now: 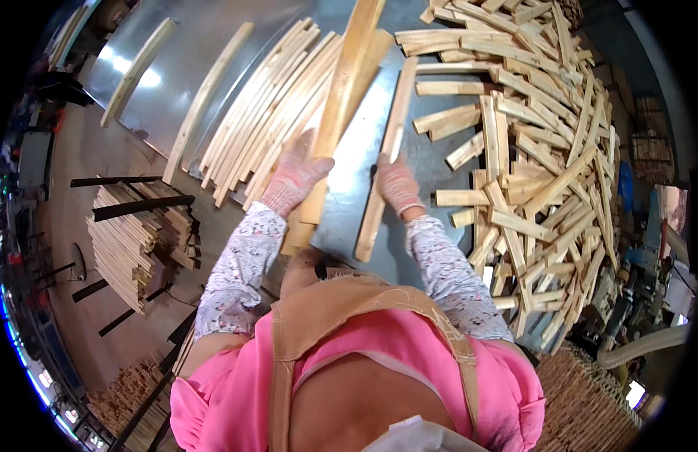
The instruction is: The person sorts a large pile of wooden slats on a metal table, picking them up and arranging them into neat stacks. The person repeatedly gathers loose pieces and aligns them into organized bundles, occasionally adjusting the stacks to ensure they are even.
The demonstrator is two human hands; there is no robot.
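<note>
A long pale slat (340, 105) is gripped in the gloved left hand (294, 181), fingers closed round its lower part, and is raised clear of the metal table (349, 173), perhaps so its curve can be sighted. A second slat (385, 162) is held at its edge by the right hand (398, 184), flat on the table. Curved slats (266, 113) are laid in a row at left; a jumbled heap (545, 151) is seen at right.
</note>
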